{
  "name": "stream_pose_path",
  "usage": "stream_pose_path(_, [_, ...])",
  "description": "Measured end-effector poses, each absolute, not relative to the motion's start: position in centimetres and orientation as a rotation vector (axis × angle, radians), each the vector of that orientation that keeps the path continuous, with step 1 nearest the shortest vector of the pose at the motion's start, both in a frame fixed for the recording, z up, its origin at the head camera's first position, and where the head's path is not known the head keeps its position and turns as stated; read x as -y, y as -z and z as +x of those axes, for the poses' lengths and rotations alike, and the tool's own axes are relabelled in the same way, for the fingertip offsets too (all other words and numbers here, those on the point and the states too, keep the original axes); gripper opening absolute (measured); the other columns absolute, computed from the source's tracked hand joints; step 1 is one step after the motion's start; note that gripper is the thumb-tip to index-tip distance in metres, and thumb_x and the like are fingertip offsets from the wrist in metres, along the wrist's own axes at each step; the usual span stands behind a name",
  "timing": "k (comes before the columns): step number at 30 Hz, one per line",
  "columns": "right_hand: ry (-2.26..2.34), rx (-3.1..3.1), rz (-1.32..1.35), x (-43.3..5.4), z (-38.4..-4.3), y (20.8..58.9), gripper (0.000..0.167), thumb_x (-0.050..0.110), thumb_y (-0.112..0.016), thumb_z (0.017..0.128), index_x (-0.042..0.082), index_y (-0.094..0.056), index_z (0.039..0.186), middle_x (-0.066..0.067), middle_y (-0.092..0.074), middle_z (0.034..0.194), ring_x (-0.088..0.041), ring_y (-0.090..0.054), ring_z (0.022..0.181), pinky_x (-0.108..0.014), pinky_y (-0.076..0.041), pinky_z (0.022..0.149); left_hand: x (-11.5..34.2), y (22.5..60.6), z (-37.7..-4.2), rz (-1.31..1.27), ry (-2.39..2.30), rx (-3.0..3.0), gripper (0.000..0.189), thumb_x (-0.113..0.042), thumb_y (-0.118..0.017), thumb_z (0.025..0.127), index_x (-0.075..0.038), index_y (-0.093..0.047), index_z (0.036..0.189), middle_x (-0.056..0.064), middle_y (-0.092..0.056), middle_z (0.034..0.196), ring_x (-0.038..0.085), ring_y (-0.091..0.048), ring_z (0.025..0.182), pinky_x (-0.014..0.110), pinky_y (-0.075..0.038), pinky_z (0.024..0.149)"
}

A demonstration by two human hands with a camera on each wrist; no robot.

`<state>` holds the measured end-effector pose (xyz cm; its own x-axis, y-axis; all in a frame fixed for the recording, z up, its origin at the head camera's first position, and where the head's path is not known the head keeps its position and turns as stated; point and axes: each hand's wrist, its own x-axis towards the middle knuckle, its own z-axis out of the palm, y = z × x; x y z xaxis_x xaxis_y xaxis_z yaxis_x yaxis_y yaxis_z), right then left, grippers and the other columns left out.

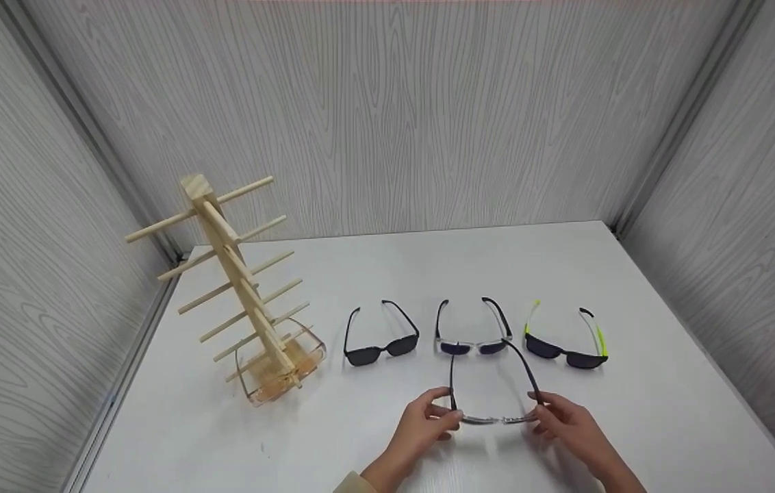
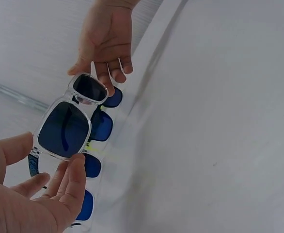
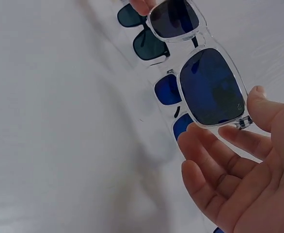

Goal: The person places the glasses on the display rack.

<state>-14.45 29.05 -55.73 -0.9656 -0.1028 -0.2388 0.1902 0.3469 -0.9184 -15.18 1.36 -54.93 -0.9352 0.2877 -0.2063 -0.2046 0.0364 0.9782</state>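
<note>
Your left hand [image 1: 423,423] and right hand [image 1: 569,426], lower center-right of the head frame: grip narrow, each pinching one hinge end of the clear-framed sunglasses [image 1: 480,420]. Sunglasses sit between them, long axis across frame, temples pointing up-frame. Wooden display rack [image 1: 245,291] stands frame left; your left hand's nearer.

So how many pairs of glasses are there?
5: orange-tinted glasses at the wooden rack's base; black sunglasses, clear-framed sunglasses and yellow-trimmed sunglasses on the table; another clear-framed pair in the left hand and right hand.
</note>
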Motion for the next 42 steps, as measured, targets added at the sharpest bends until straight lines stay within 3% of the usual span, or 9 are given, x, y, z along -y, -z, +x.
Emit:
stream_pose_path(16, [1.734,-2.350,0.043,-27.5,-15.7,54.6,0.045,0.023,-0.053,0.096,-0.004,-0.046,0.132,-0.011,-0.065,0.098,-0.028,-0.064,0.084,-0.036,-0.052,0.070,0.2,54.0,-15.7,0.046,-1.972,-1.963,0.054,-0.022,-0.068,0.086,-0.003,-0.047,0.132,0.006,-0.067,0.093,0.021,-0.066,0.081,0.036,-0.054,0.068])
stream_pose_path(25, [1.811,-2.386,0.117,-26.3,-16.3,54.1,0.035,0.016,-0.051,0.097,-0.004,-0.052,0.126,-0.011,-0.065,0.096,-0.027,-0.064,0.081,-0.033,-0.051,0.070,0.8,53.0,-15.5,-0.014,-2.014,-1.897,0.057,-0.025,-0.069,0.085,-0.006,-0.046,0.134,0.007,-0.066,0.097,0.025,-0.066,0.083,0.037,-0.054,0.068])
stream_pose_path(32, [1.805,-2.438,0.051,-25.4,-16.4,53.9,0.038,0.022,-0.054,0.096,-0.001,-0.054,0.126,-0.010,-0.065,0.095,-0.025,-0.064,0.079,-0.032,-0.051,0.069,1.7,52.7,-15.4,-0.024,-2.009,-1.926,0.058,-0.027,-0.070,0.084,-0.005,-0.047,0.132,0.006,-0.067,0.095,0.022,-0.066,0.081,0.035,-0.054,0.067])
stream_pose_path(42, [1.791,-2.458,-0.066,-23.9,-16.8,53.8,0.043,0.031,-0.055,0.094,-0.001,-0.055,0.124,-0.011,-0.065,0.094,-0.024,-0.064,0.078,-0.035,-0.052,0.069,3.3,52.6,-15.0,-0.047,-2.047,-1.895,0.053,-0.018,-0.068,0.086,-0.002,-0.046,0.132,0.010,-0.068,0.095,0.023,-0.066,0.081,0.036,-0.055,0.067])
